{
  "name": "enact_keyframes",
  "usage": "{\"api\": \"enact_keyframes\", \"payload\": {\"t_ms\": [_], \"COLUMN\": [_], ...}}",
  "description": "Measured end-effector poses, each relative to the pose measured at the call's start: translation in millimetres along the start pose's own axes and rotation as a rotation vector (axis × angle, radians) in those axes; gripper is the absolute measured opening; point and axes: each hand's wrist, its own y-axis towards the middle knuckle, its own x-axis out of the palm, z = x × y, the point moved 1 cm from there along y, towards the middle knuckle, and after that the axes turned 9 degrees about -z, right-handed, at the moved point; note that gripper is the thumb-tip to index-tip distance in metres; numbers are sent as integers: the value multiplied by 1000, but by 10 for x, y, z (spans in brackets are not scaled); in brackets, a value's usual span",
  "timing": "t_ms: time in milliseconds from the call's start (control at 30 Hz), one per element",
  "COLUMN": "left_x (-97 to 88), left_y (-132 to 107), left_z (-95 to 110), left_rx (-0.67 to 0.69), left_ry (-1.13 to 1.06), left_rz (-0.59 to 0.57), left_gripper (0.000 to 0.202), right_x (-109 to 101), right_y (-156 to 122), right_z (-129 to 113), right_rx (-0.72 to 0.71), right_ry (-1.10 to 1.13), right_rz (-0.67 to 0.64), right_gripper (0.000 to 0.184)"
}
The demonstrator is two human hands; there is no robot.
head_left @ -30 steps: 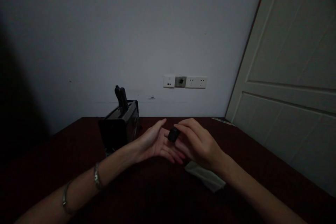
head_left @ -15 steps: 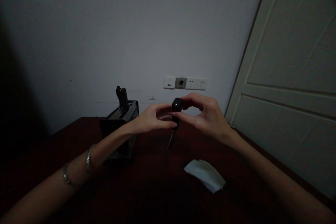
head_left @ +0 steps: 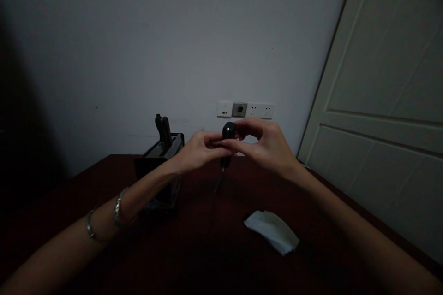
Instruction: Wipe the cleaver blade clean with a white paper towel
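Both hands are raised above a dark red table point(head_left: 194, 258) and meet on a knife with a black handle point(head_left: 227, 137). My right hand point(head_left: 266, 147) pinches the handle's top and side. My left hand point(head_left: 197, 151) closes its fingers on the handle from the left. The thin blade point(head_left: 218, 183) points down and a little left, hanging in the air above the table. A black knife block point(head_left: 159, 166) stands behind my left forearm, with dark handles point(head_left: 162, 130) sticking up from it.
A folded white cloth or paper point(head_left: 272, 231) lies on the table under my right forearm. A row of wall sockets point(head_left: 245, 109) sits on the grey wall behind. A pale panelled door point(head_left: 387, 101) stands at the right. The room is dim.
Both hands rose from near the tabletop, lifting the black-handled knife upright so its blade shows. Since half a second ago they shifted only slightly left.
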Motion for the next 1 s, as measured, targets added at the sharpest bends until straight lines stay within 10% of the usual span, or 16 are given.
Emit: {"api": "enact_keyframes", "payload": {"t_ms": [300, 467, 733, 1000], "left_x": [-180, -533, -1398, -2047], "left_y": [-124, -165, -199, -254], "left_z": [266, 559, 1038, 1022], "left_rx": [-35, 6, 35, 50], "left_ry": [-63, -35, 217, 300], "left_rz": [29, 240, 509, 630], "left_gripper": [20, 26, 25, 26], "right_x": [-67, 19, 1143, 2031], "right_y": [172, 141, -559, -1078], "right_z": [-21, 152, 700, 1023], "right_rx": [33, 180, 502, 582], "right_ry": [117, 345, 558, 526], "right_rz": [61, 195, -36, -178], "right_gripper": [48, 45, 41, 45]}}
